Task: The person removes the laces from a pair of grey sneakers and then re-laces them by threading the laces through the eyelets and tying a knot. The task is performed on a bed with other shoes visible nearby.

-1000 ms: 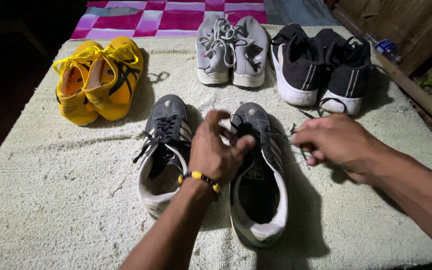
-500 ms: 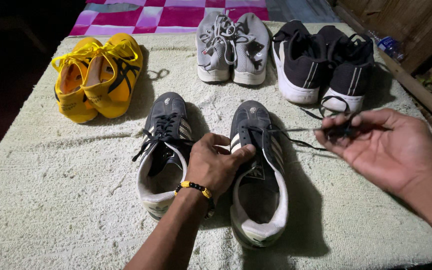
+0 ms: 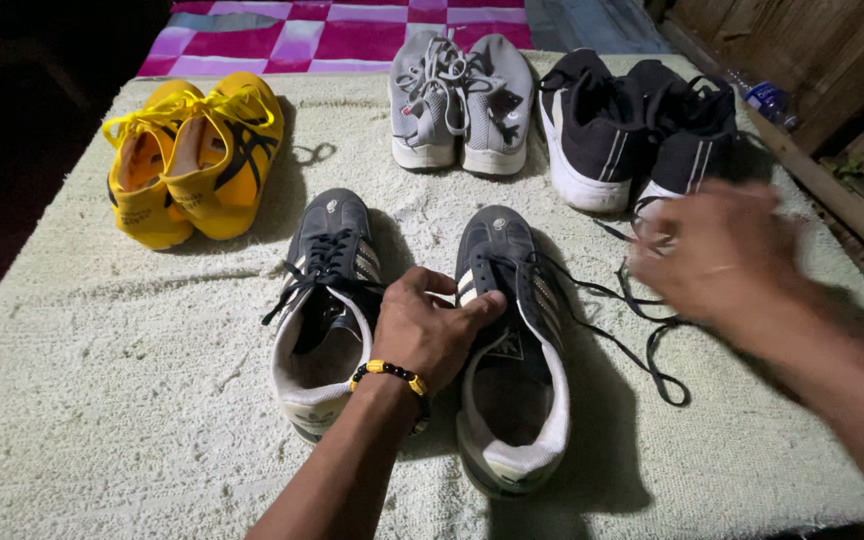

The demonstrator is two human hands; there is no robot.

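Note:
A pair of dark grey shoes with pale stripes stands in the middle of the cream rug [image 3: 102, 400]. My left hand [image 3: 427, 322], with a beaded bracelet at the wrist, grips the inner edge of the right-side dark grey shoe [image 3: 512, 350] near its tongue. Beside it is the left-side dark grey shoe [image 3: 327, 290], its laces still threaded. My right hand [image 3: 722, 262] hovers to the right of the held shoe and is blurred by motion. The black lace [image 3: 652, 345] trails slack from the shoe across the rug beneath that hand. Whether the fingers still touch the lace is unclear.
Along the far edge of the rug are a yellow pair of shoes [image 3: 197, 155], a light grey pair [image 3: 462, 100] and a black pair with white soles [image 3: 642, 130]. A pink checked cloth [image 3: 332, 35] lies beyond. Wooden boards [image 3: 832, 170] and a plastic bottle [image 3: 767, 100] border the right.
My right hand had pulled the lace taut out to the right; now the lace lies slack on the rug and the hand is moving above it. My left hand dropped onto the shoe and stayed.

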